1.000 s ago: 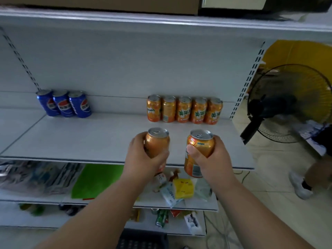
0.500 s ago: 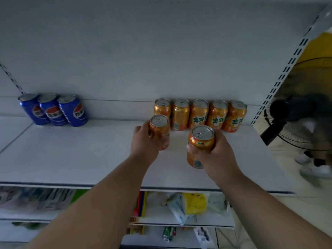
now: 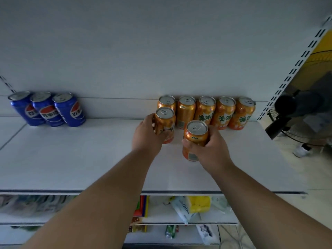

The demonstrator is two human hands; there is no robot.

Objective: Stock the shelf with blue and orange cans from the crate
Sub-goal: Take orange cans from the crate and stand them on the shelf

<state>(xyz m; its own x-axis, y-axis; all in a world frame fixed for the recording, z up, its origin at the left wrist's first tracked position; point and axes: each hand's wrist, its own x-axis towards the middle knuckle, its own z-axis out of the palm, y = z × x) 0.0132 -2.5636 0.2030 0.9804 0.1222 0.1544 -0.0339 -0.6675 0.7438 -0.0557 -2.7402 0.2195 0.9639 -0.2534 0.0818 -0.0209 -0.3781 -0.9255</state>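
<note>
Rear-left orange can [image 3: 166, 102] half hidden behind left-held can [image 3: 166, 123].

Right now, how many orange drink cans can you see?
7. Five orange metal drink cans stand in a row against the shelf's back wall; one orange can is in the left hand, another in the right hand. None seems hidden.

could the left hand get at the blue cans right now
Probably not yet: the left hand is wrapped around an orange can. The shelf toward the blue cans looks clear.
</note>
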